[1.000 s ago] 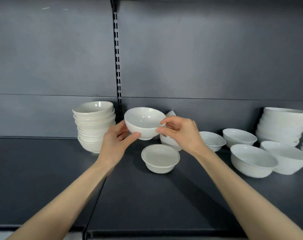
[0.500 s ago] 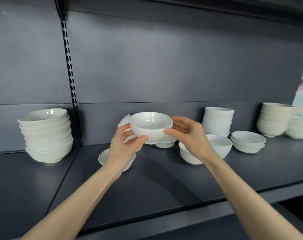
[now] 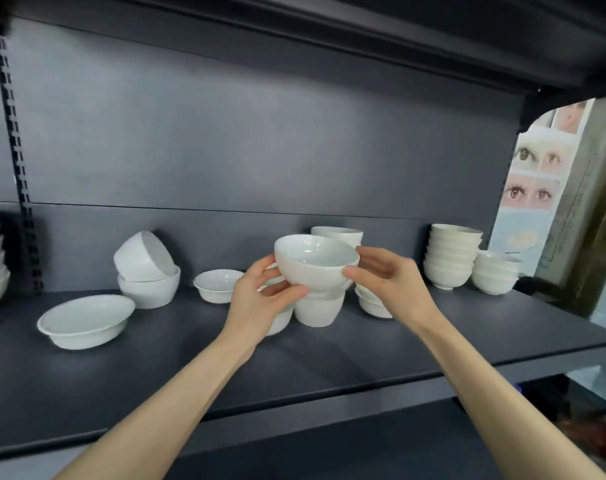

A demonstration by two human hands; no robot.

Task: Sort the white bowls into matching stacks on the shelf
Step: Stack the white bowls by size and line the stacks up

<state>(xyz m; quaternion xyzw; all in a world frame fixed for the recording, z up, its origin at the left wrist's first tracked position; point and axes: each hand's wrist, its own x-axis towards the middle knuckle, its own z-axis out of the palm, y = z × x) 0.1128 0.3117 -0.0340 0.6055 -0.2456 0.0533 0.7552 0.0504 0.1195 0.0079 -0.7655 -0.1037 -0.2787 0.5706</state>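
Both hands are gripping the rounded white bowl (image 3: 315, 263) in mid-air, above the shelf (image 3: 329, 362) and right over the cluster of loose bowls in the middle. The left hand (image 3: 263, 299) is cupping it from below, thumb curling under the near wall, while the right hand (image 3: 388, 282) is clamping the right side, thumb in front and fingers spreading behind the rim. This is looking like the carrying step, and the trick is finding its match: the tall stack (image 3: 454, 254) out to the right is seeming the likeliest profile, though I cannot tell for certain. Holding the bowl level and lowering it straight into a stack's top is what is going to count, since glazed ware probably slides and chips. In the way, a deep tapered bowl (image 3: 317, 308) is standing directly beneath, a rear stack (image 3: 339, 233) is sitting just behind, and low bowls (image 3: 372, 303) are crowding under the right wrist. Further left, a tilted bowl (image 3: 143, 256) is leaning inside an upright bowl (image 3: 149, 291), with a small rimmed bowl (image 3: 218, 284) and a wide shallow dish (image 3: 85, 320) waiting unsorted
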